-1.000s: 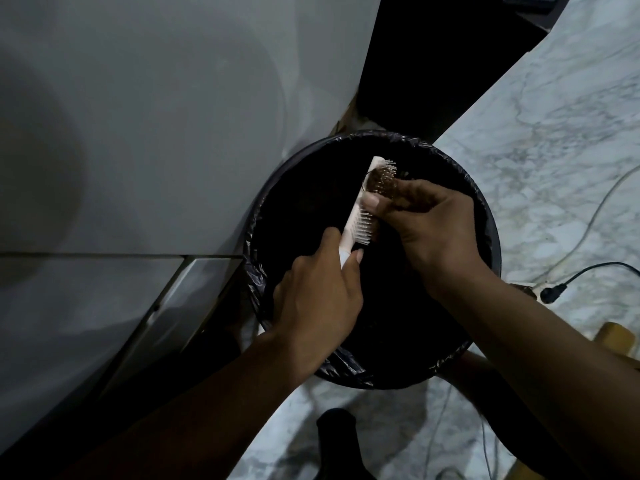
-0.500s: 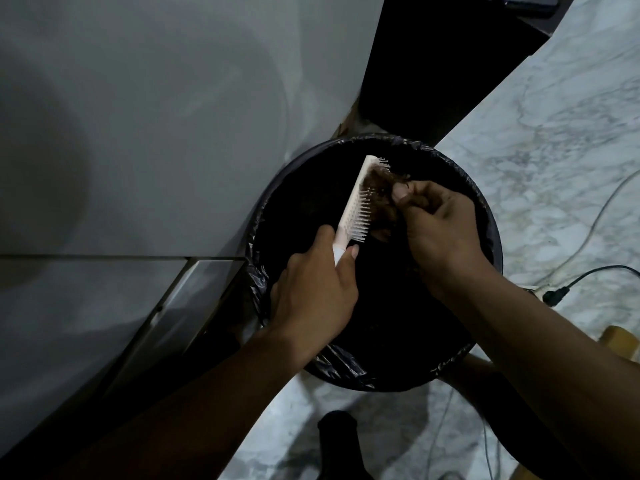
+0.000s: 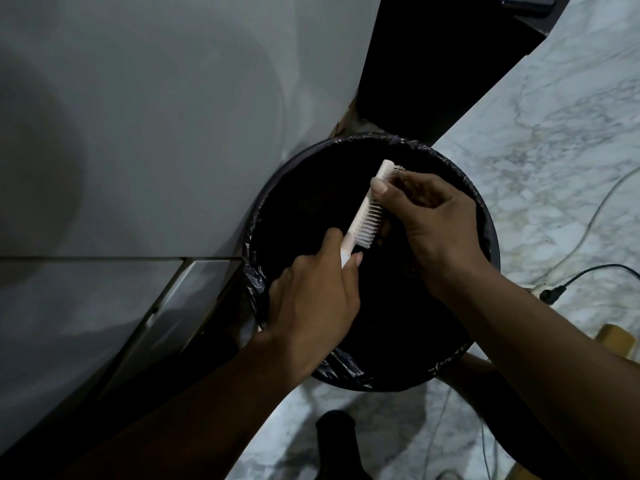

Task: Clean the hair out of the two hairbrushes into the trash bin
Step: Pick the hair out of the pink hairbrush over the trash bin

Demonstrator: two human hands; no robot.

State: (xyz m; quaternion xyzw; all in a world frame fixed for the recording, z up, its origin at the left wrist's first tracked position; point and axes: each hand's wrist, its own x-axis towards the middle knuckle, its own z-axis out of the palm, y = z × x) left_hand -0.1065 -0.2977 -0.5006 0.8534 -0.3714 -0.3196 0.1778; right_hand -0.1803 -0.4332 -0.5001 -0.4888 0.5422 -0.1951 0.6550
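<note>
A white hairbrush [image 3: 366, 212] tilts over the open black-lined trash bin [image 3: 258, 233], bristles facing right. My left hand [image 3: 317, 303] grips its handle from below. My right hand [image 3: 427, 216] is at the upper bristles, thumb on the brush's edge and fingers curled into the bristles near the tip. Any hair under those fingers is hidden in the dark. Only one hairbrush is in view.
A grey wall or cabinet face [image 3: 138, 133] fills the left. Marble floor [image 3: 554, 133] lies to the right with a black plug and cable [image 3: 554, 291] and a thin white cord [image 3: 595, 216]. A dark object [image 3: 336, 438] sits below the bin.
My right hand pulled a tuft of brown hair away from the bristles, then moved back onto the brush's upper end. My left hand kept hold of the handle.
</note>
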